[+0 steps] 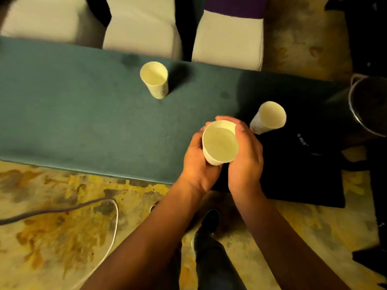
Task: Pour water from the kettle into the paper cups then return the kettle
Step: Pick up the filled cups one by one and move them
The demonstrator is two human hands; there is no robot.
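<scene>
Hands, my left hand (198, 162) and right hand (246, 158), wrap the centre cup (219, 142), two more cups (155, 79) behind; no kettle shows, so I judge setting down then fetching comes next.

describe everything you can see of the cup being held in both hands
The held cup is a plain pale paper cup with a rolled rim, tapering toward its base. It is upright and seen from above, its inside looks to hold clear water part way up. The left hand wraps its left side and the right hand cups its right side. It sits over the near edge of the green table; whether its base touches the table is hidden.
</scene>
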